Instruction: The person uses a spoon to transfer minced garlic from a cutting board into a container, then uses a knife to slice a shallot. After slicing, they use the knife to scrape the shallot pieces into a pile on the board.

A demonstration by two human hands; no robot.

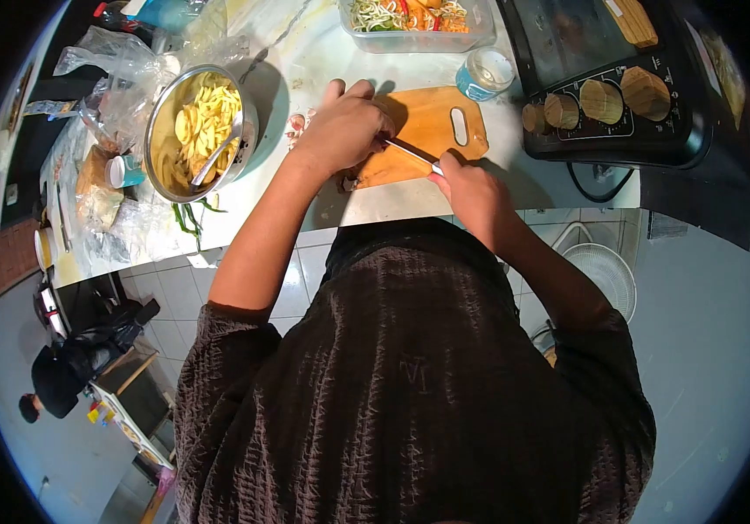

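A wooden cutting board [432, 122] lies on the white counter [375, 205] in front of me. My left hand [344, 131] rests curled on the board's left part, covering whatever lies under it. My right hand [471, 188] grips the handle of a knife [410, 153], its blade pointing left toward my left hand's fingers. Small pinkish pieces [296, 127] lie on the counter just left of my left hand.
A steel pot [200, 131] of sliced yellow pieces with a utensil stands at left among plastic bags [117, 79]. A clear container of mixed vegetables [414, 22], a small glass jar [486, 74] and a black stove [619, 87] sit beyond and right.
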